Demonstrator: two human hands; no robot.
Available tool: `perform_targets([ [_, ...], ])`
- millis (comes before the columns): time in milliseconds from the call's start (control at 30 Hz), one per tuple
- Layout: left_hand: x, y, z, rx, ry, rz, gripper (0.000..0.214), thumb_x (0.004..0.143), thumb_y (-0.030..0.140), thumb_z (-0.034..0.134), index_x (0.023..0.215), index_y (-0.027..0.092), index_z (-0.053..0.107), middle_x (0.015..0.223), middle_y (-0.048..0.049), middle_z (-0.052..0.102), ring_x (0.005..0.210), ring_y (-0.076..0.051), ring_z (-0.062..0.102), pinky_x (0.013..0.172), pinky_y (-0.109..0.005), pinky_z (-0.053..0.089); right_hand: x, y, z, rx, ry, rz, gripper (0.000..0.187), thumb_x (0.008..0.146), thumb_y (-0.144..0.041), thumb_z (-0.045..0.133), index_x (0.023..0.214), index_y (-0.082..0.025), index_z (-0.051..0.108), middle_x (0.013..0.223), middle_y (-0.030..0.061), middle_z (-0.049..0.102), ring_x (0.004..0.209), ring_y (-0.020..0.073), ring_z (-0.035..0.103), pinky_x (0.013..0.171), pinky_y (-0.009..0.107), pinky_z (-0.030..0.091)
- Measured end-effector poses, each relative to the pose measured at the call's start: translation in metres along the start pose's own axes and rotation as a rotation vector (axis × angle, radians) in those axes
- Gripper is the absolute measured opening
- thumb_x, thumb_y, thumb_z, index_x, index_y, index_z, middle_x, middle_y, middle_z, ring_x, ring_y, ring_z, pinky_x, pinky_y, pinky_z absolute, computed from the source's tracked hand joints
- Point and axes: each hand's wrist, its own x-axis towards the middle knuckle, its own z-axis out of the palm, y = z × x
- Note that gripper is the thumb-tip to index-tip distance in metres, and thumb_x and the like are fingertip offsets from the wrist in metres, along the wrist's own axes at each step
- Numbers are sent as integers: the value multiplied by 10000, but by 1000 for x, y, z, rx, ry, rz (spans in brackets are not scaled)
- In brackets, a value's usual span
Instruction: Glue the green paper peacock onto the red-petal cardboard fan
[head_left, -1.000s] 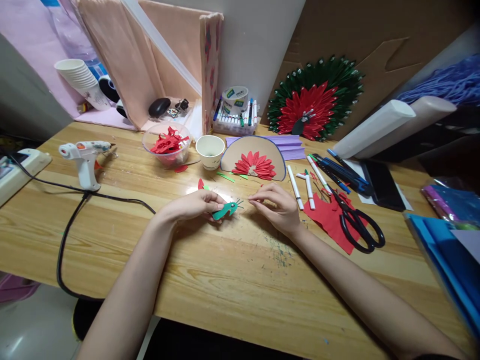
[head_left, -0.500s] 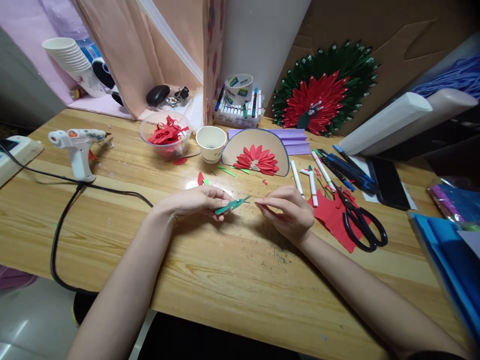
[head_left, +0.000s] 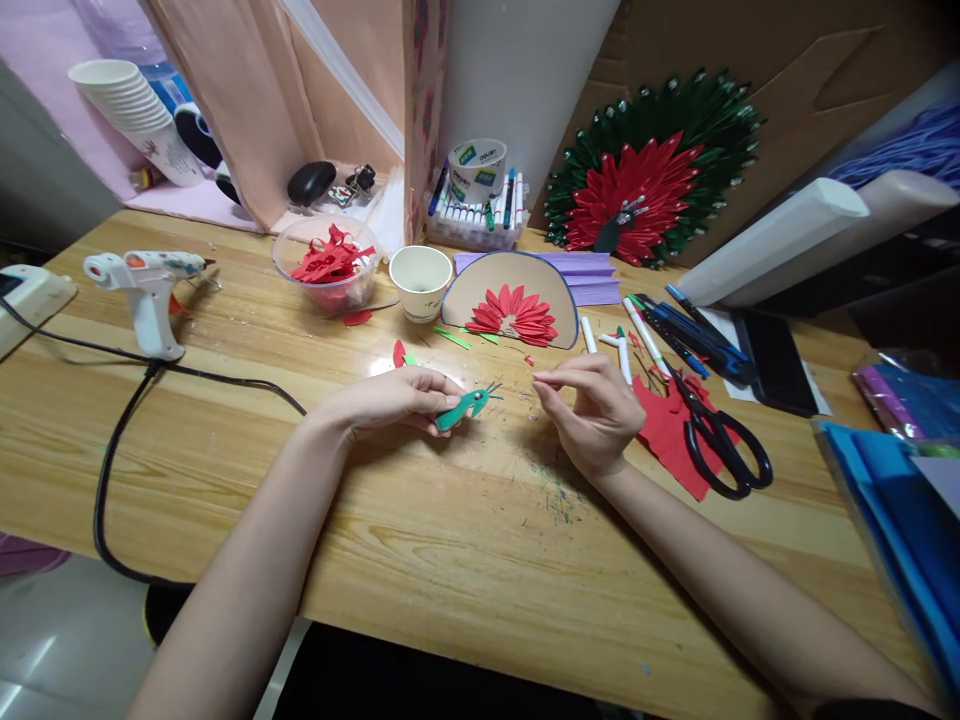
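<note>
Near the middle of the table, my left hand (head_left: 411, 402) pinches a small green paper bird's head (head_left: 463, 408). It has a round eye and thin crest strands pointing right. To its right, my right hand (head_left: 594, 408) is raised with thumb and forefinger together; anything between the fingertips is too small to make out. The two hands are apart. Beyond them stands a tan card half-disc (head_left: 480, 280) with a blue edge and a fan of red paper petals (head_left: 514, 318). Dark, fine scraps (head_left: 559, 495) lie on the wood below my right hand.
At left are a white glue gun (head_left: 150, 300) and a black cable (head_left: 112, 480). A bowl of red scraps (head_left: 326, 260) and a paper cup (head_left: 421, 285) stand behind. At right lie black-handled scissors (head_left: 724, 450), red paper (head_left: 667, 430), markers and a phone (head_left: 776, 362).
My right hand has moved right, away from the paper bird's head. The head has turned to show more of its face, and its crest strands look more spread.
</note>
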Motion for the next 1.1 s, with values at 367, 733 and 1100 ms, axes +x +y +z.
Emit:
perform_targets([
  [367, 2, 2, -1, 109, 115, -8, 128, 768, 217, 635, 831, 106, 641, 733, -30, 666, 635, -106, 607, 640, -229, 456, 0, -7, 1, 5, -238, 65, 140, 759, -138, 683, 853, -242, 696, 733, 15, 639, 664, 152, 572, 600, 321, 474],
  [733, 5, -1, 0, 96, 138, -12, 82, 764, 189, 620, 786, 112, 642, 678, -27, 676, 608, -113, 631, 621, -227, 457, 1, -5, 2, -67, -366, 80, 112, 794, -147, 653, 850, -236, 690, 748, 20, 642, 687, 151, 572, 619, 310, 468],
  [1100, 6, -1, -1, 133, 104, 9, 96, 766, 185, 598, 775, 104, 648, 662, -38, 676, 573, -103, 607, 584, -215, 438, 0, -5, 3, -86, -395, 92, 98, 811, -164, 637, 855, -235, 689, 742, 21, 638, 681, 152, 567, 617, 312, 466],
])
